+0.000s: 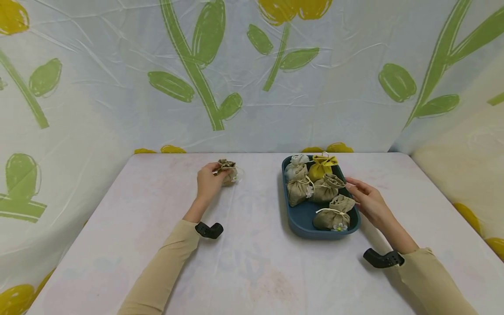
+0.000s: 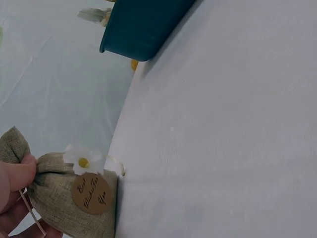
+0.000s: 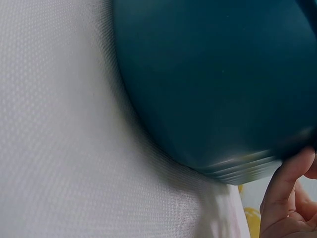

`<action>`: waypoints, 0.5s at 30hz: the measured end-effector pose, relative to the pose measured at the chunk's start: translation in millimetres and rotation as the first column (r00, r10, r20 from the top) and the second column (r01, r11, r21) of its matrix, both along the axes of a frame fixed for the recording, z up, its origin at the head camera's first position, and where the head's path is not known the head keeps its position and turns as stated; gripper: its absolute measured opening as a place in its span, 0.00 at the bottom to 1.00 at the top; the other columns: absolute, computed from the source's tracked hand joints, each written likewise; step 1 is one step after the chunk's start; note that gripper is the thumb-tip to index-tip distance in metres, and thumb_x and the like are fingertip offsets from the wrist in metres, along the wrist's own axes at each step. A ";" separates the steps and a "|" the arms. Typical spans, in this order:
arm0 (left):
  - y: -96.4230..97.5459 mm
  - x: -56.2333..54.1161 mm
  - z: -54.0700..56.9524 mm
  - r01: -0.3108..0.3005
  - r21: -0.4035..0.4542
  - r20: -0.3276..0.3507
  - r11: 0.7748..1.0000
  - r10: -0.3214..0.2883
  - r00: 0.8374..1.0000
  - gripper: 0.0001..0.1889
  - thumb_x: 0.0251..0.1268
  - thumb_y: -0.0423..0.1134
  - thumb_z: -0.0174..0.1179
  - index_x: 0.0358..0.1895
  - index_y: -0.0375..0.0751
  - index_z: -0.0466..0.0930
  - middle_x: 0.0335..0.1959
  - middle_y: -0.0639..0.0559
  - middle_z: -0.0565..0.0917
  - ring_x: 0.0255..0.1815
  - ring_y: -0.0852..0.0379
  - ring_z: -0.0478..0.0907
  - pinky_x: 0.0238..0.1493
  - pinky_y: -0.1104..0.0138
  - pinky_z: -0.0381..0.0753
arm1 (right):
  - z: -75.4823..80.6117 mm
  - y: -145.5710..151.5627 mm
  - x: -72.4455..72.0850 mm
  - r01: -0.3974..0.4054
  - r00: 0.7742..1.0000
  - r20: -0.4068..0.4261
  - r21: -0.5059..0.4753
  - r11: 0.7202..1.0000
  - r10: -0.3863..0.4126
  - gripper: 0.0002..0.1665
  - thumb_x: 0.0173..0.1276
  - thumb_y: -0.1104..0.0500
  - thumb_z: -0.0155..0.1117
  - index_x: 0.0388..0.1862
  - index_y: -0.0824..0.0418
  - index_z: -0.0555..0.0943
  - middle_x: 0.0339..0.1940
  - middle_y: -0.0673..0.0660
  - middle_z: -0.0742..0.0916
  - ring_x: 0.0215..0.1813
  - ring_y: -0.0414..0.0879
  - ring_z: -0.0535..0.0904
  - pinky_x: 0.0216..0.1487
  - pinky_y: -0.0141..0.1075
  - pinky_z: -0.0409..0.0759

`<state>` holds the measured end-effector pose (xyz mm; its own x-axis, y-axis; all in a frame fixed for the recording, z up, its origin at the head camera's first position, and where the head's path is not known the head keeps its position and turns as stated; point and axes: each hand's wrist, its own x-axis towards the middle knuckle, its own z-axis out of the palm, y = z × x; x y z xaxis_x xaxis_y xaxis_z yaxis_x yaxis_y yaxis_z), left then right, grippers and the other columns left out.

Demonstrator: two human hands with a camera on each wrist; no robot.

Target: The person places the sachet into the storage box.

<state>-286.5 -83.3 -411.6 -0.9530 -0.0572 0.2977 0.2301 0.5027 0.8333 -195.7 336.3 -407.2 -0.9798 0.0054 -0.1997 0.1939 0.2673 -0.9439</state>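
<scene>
My left hand point(image 1: 210, 178) pinches a small beige linen drawstring pouch point(image 2: 74, 198) by its gathered neck. In the left wrist view the pouch carries a white cloth flower and a round brown tag with writing. At the right stands a dark blue plastic tray point(image 1: 303, 215) with rounded corners. My right hand point(image 1: 370, 201) rests beside its right wall, fingers reaching along the rim; in the right wrist view a fingertip point(image 3: 297, 161) meets the outer side. Inside the tray are a yellow pouch point(image 1: 322, 168), a pale grey pouch point(image 1: 296, 168) and several beige pouches point(image 1: 332, 218).
A white cloth covers the table point(image 1: 252, 262), whose far edge meets a hanging backdrop point(image 1: 315, 113) printed with green stems and yellow flowers. Each wrist wears a black camera band point(image 1: 208, 230). The table surface stretches between the held pouch and the tray.
</scene>
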 end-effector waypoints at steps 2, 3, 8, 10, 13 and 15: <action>1.6 1.8 1.1 -0.007 -0.013 -0.007 1.000 0.007 1.000 0.15 0.61 0.41 0.66 0.45 0.33 0.85 0.46 0.37 0.86 0.52 0.43 0.81 0.55 0.53 0.78 | -0.3 -0.3 -0.2 -0.003 1.000 0.003 0.005 1.000 0.003 0.40 0.74 0.42 0.49 0.77 0.58 0.54 0.72 0.60 0.62 0.46 0.18 0.70 0.45 0.20 0.77; 2.3 2.6 1.4 -0.011 -0.020 -0.007 1.000 0.010 1.000 0.15 0.62 0.41 0.65 0.45 0.34 0.85 0.45 0.38 0.86 0.51 0.43 0.82 0.54 0.53 0.79 | -0.3 -0.5 -0.2 -0.004 1.000 0.005 0.006 1.000 0.004 0.40 0.74 0.42 0.49 0.77 0.58 0.53 0.73 0.61 0.61 0.46 0.19 0.70 0.45 0.20 0.77; 7.5 7.5 4.0 -0.028 -0.041 -0.001 0.999 0.028 1.000 0.15 0.60 0.43 0.66 0.44 0.35 0.85 0.41 0.40 0.88 0.45 0.45 0.84 0.48 0.55 0.81 | -0.3 -0.3 0.1 -0.008 1.000 0.012 0.003 1.000 0.008 0.40 0.74 0.42 0.49 0.78 0.57 0.54 0.73 0.60 0.62 0.47 0.20 0.70 0.46 0.19 0.77; 10.5 9.9 5.2 -0.028 -0.040 -0.004 0.999 0.028 1.000 0.15 0.60 0.44 0.67 0.44 0.35 0.86 0.41 0.41 0.88 0.44 0.45 0.84 0.47 0.55 0.81 | -0.1 0.1 0.3 -0.007 1.000 0.010 -0.005 1.000 0.007 0.40 0.74 0.42 0.50 0.77 0.57 0.54 0.71 0.57 0.64 0.48 0.21 0.70 0.46 0.20 0.77; 15.9 14.4 7.1 -0.020 -0.036 -0.018 0.999 0.019 1.000 0.16 0.59 0.44 0.67 0.44 0.36 0.86 0.40 0.41 0.88 0.43 0.46 0.84 0.46 0.55 0.81 | 0.3 0.7 0.2 -0.008 1.000 0.013 -0.004 1.000 0.008 0.39 0.74 0.42 0.50 0.77 0.56 0.54 0.69 0.53 0.67 0.53 0.24 0.70 0.46 0.19 0.77; 20.1 18.0 9.1 -0.010 -0.036 -0.025 0.999 0.009 1.000 0.16 0.58 0.45 0.68 0.43 0.36 0.86 0.40 0.42 0.88 0.42 0.46 0.84 0.45 0.56 0.82 | 0.8 0.3 -0.5 -0.012 1.000 0.023 0.004 1.000 0.012 0.40 0.74 0.41 0.49 0.78 0.56 0.53 0.72 0.56 0.65 0.63 0.37 0.71 0.51 0.22 0.78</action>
<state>-268.5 -63.1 -402.5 -0.9448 -0.0552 0.3229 0.2452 0.5345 0.8088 -196.2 336.6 -406.4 -0.9749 -0.0056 -0.2224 0.2125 0.2731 -0.9382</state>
